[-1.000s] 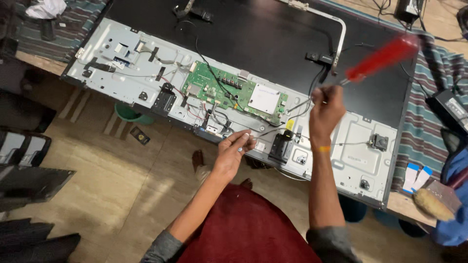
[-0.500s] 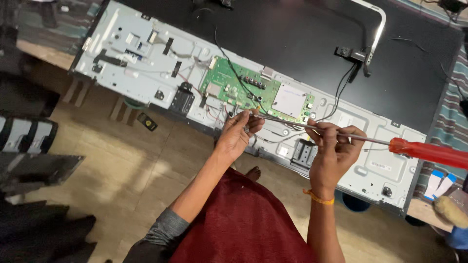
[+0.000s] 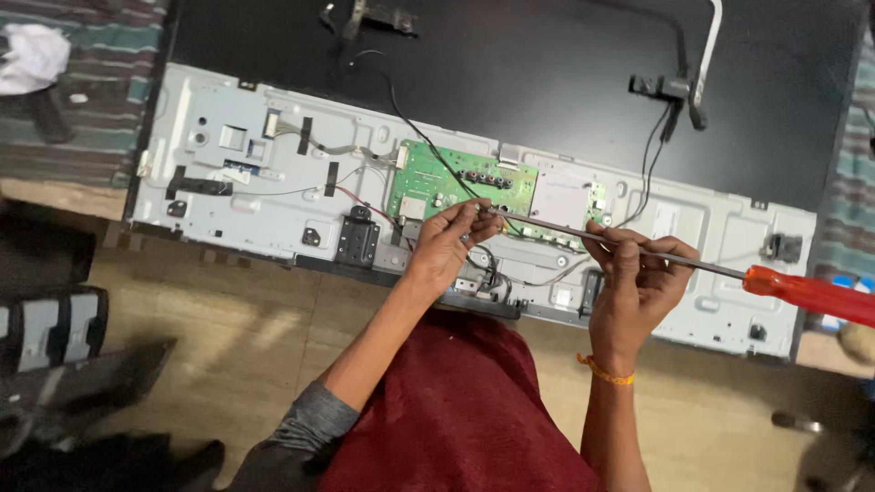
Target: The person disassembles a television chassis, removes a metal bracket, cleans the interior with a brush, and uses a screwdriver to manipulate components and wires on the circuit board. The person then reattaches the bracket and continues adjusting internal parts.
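open metal chassis point(image 3: 246, 196) left of hands, wires point(image 3: 365, 196) crossing it

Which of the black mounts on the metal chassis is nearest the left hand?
The square black mount just left of the left hand, below the green board; the other black mounts sit nearer the chassis ends.

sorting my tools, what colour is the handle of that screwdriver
Translucent red-orange handle on a long grey metal shaft, seen in the head view.
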